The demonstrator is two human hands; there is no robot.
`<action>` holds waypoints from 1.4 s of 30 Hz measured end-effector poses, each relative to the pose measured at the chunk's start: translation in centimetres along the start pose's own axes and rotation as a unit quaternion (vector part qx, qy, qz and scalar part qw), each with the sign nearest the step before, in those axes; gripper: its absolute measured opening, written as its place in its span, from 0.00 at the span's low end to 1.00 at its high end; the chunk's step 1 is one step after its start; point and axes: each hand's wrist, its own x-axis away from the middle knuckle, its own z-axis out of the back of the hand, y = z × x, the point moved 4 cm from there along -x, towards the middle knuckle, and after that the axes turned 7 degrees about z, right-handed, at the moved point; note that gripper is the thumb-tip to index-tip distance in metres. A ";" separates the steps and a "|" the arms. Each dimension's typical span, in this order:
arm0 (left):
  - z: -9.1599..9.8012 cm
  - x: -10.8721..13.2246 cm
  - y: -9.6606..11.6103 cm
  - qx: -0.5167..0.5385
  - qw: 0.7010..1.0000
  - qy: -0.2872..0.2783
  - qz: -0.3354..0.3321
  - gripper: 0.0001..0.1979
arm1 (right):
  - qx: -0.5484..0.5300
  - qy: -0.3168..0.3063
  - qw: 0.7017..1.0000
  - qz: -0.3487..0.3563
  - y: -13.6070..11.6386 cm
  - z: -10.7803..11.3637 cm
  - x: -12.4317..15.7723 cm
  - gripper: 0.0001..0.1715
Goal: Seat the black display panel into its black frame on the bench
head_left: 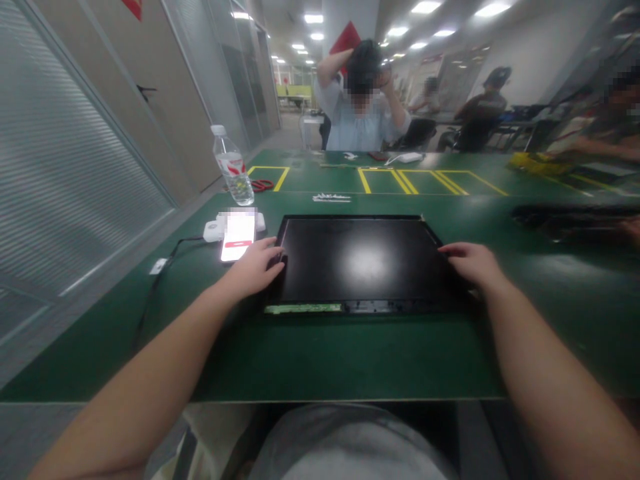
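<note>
A black flat display panel [325, 267] lies screen up on the green table, a ceiling light reflected in its glass. A strip of green circuit board [303, 309] shows along its near edge, at the left. My left hand [256, 267] holds the panel's left side, with fingers bent over the frame. At the opposite side, my right hand [473, 265] grips the right edge; its fingertips rest on the frame and part of the hand's underside is hidden. Just beyond my left hand, a phone [239, 233] with a lit screen leans on a white power strip [213, 231].
A water bottle [233, 167] and red-handled scissors [263, 185] stand and lie at the far left. Small white strips [331, 198] lie behind the panel. Yellow tape marks the green table [350, 360]. A person [357, 120] sits opposite; others are at the right near dark parts [565, 220].
</note>
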 end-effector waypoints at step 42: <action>0.0 -0.1 1.2 -0.016 0.998 -0.020 0.055 0.27 | 0.023 -0.011 1.000 0.016 0.4 -0.4 -0.3 0.24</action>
